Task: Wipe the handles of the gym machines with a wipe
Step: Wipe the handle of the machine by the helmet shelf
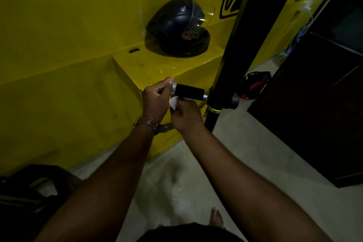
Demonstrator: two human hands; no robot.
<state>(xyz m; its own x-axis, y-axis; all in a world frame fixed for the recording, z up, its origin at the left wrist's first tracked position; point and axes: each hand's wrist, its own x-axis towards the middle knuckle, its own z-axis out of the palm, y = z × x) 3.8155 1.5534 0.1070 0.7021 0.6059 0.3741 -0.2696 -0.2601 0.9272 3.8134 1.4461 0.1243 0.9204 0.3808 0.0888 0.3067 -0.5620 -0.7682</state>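
Black foam-covered handle (pixel 189 91) at frame centre: left hand (pixel 156 102) grips its silver end, right hand (pixel 186 115) presses a small white wipe (pixel 173 102) beneath it.

A black helmet (pixel 177 29) with a clear visor sits on a yellow ledge (pixel 149 65) at upper centre against the yellow wall (pixel 68 15), while dark furniture (pixel 318 94) fills the right side and pale floor (pixel 245 153) spreads below.
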